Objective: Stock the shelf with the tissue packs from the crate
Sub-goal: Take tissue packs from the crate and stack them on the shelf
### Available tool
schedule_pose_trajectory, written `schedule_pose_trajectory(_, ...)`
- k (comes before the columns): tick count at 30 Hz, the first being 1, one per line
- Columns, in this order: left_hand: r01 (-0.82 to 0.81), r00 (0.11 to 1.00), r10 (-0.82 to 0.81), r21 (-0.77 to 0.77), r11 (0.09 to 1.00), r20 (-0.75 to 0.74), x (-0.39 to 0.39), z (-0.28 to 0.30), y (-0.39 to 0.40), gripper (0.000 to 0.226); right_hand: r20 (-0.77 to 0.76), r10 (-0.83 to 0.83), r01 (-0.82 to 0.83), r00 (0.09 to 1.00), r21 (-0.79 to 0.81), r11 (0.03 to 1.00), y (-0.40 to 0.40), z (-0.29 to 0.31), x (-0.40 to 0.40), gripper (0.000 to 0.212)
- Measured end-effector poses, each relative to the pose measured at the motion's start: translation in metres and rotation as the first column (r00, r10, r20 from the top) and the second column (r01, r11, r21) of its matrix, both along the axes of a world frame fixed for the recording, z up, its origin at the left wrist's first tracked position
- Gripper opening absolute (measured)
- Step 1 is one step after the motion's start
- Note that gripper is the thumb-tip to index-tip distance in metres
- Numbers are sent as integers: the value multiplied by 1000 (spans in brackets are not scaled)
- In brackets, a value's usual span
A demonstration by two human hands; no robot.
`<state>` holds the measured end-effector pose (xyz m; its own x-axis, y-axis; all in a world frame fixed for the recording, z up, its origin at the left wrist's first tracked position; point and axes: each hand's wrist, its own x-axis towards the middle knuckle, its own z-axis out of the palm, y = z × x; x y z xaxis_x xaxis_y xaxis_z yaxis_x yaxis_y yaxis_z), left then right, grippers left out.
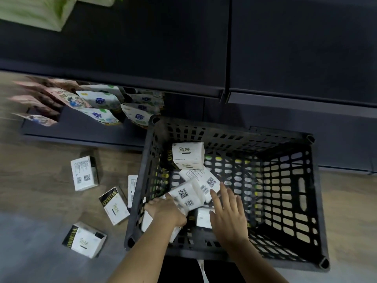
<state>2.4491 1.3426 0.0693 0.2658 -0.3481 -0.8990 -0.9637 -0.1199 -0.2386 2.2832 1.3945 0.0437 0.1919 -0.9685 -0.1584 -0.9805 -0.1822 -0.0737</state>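
At lower centre of the frame, both hands are inside a black slatted crate (314,180) that sits on the wood-look floor (40,160) against the dark shelf unit (163,48). Left hand (165,211): fingers curled round a white tissue pack with QR code and barcode (187,196), gripping its near end; more white wrapping shows beneath the wrist, count not resolvable. Right hand (227,213): fingers straight and slightly spread, holding nothing, fingertips at the edge of a second QR-coded pack (204,180); contact cannot be confirmed. A small white pack (204,218) lies partly under the right palm. One more pack, green lettering up (188,155), leans against the crate's far-left wall. Right half of the crate floor shows only the slats. Outside the crate, lower left of the frame, loose packs lie on the floor: one label-side up (84,173), one black-and-white (114,205) near the crate wall, one black-and-white (84,240) nearest the bottom edge, and a fourth (132,189) mostly hidden, touching or just beside the crate's left wall. Left of centre, the lowest shelf level holds blue-and-white pouches (102,103) and pinkish pouches (51,94), blurred. Upper left corner: pale green packages (34,11) on a higher shelf, blurred.
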Motion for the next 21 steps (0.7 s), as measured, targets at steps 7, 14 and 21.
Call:
schedule_pose_trajectory(7, 48, 998, -57, -241, 969, -31, -6, 23, 3, 103, 2, -20, 20, 1000, -21, 1000, -2, 21, -8, 83)
schedule_pose_trajectory(14, 156, 976, -206, -453, 878, -63, -7, 79, 5, 106, 5, -2, 2, 1000, -80, 997, -16, 72, -13, 82)
schedule_pose_trajectory(21, 232, 940, -335, -602, 764, -62, 0, 161, -6, 106, 15, -34, 36, 999, -154, 987, -47, 149, -16, 78)
